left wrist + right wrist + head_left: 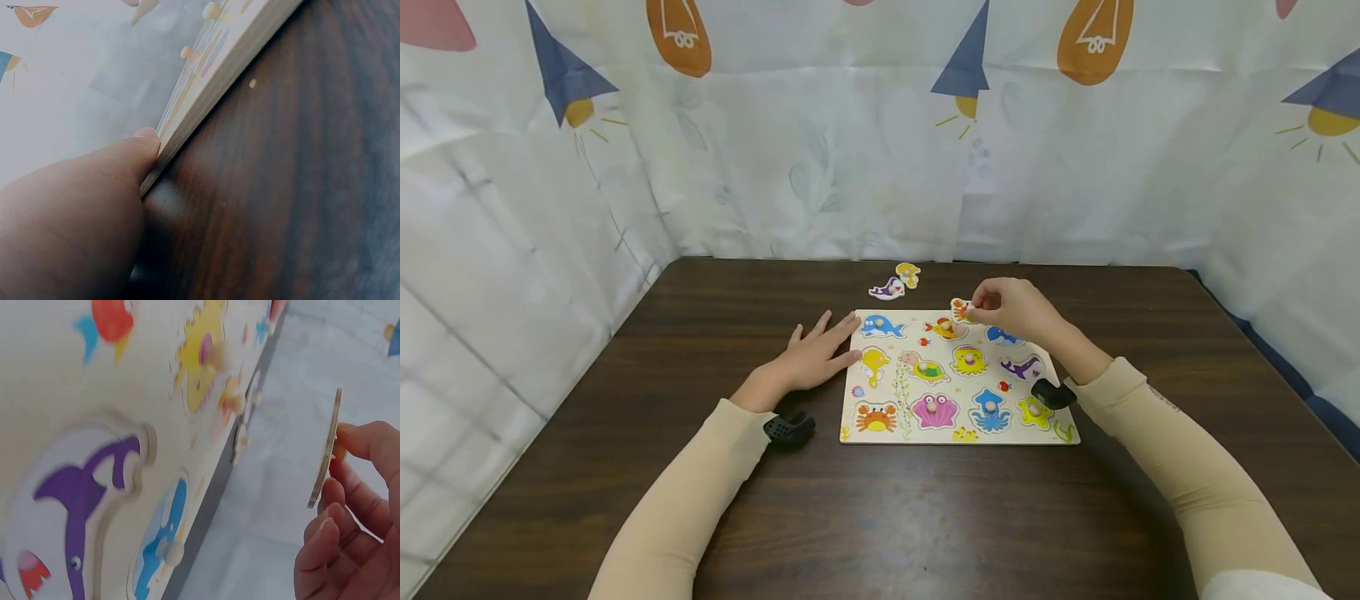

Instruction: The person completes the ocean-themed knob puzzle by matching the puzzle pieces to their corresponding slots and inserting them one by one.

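Observation:
A wooden sea-animal puzzle board [891, 437] lies on the table. My left hand [808, 354] rests at its left edge with fingers spread; in the left wrist view the thumb [134, 153] touches the board's side. My right hand [1018, 308] pinches an orange crab puzzle piece [960, 311] above the board's far edge. In the right wrist view that piece [326, 450] shows edge-on, held by its back between thumb and fingers. On the board, the crab picture [877, 417], seahorse picture [874, 365] and purple whale picture [1022, 367] show no knob.
Behind the board, a loose purple whale piece [887, 289] and a yellow seahorse piece [907, 275] lie on the dark table [760, 517]. Several knobbed pieces, such as the octopus [968, 361] and pink shell [935, 411], sit in the board. A white printed curtain [880, 167] hangs behind.

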A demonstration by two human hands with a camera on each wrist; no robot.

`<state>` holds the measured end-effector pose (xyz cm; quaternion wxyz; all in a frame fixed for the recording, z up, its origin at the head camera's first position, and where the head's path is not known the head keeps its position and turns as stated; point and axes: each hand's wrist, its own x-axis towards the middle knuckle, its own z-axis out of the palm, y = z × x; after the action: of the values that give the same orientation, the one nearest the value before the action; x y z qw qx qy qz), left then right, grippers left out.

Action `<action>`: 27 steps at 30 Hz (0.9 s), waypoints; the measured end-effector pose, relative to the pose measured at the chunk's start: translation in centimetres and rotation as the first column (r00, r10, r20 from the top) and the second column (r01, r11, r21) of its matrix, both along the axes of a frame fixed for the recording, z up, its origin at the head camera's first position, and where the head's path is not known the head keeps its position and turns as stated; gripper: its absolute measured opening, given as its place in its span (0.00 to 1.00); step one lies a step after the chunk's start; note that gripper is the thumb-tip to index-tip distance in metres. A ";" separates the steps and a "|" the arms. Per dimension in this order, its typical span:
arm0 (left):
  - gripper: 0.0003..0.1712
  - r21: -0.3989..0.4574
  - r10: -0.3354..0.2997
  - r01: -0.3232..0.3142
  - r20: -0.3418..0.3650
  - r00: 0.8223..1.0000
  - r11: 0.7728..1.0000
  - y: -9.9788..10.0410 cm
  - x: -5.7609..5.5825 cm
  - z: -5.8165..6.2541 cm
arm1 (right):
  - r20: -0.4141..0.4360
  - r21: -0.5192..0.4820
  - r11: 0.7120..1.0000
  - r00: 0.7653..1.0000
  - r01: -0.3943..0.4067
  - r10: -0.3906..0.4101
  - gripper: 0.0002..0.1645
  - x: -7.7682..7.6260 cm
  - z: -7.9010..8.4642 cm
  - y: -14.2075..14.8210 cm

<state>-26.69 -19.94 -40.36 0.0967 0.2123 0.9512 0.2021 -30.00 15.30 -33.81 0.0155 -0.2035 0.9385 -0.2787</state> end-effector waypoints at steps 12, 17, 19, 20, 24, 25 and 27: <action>0.41 -0.002 -0.004 0.004 -0.002 1.000 1.000 0.0 -0.2 -0.1 | 0.034 -0.015 0.988 0.987 -0.156 0.156 0.09 3.7 -0.7 -2.1; 0.41 -0.002 -0.006 0.006 0.001 1.000 1.000 0.0 -0.1 -0.3 | 0.040 -0.016 0.973 0.973 -0.229 0.229 0.11 4.7 -1.0 -3.0; 0.40 -0.003 -0.009 0.009 0.002 1.000 1.000 0.1 -0.1 -0.3 | 0.041 -0.014 0.969 0.968 -0.248 0.248 0.11 5.1 -1.0 -3.4; 0.40 -0.002 -0.012 0.012 0.002 1.000 1.000 0.1 -0.2 -0.3 | 0.042 -0.010 0.966 0.966 -0.257 0.257 0.11 5.3 -1.0 -3.6; 0.40 -0.003 -0.020 0.020 -0.006 1.000 1.000 0.1 -0.3 -0.2 | 0.040 0.005 0.958 0.957 -0.288 0.288 0.11 5.8 -1.0 -4.3; 0.40 -0.003 -0.020 0.020 -0.008 1.000 1.000 0.1 -0.3 -0.1 | 0.042 0.009 0.956 0.955 -0.294 0.294 0.11 5.9 -1.1 -4.5; 0.40 -0.003 -0.020 0.019 -0.013 1.000 1.000 0.0 -0.3 -0.1 | 0.044 0.024 0.952 0.952 -0.306 0.304 0.11 6.2 -1.1 -4.9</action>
<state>-26.99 -19.93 -40.41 0.0929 0.2227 0.9500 0.1983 -23.85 10.40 -34.87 0.0802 -0.3400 0.8994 -0.2627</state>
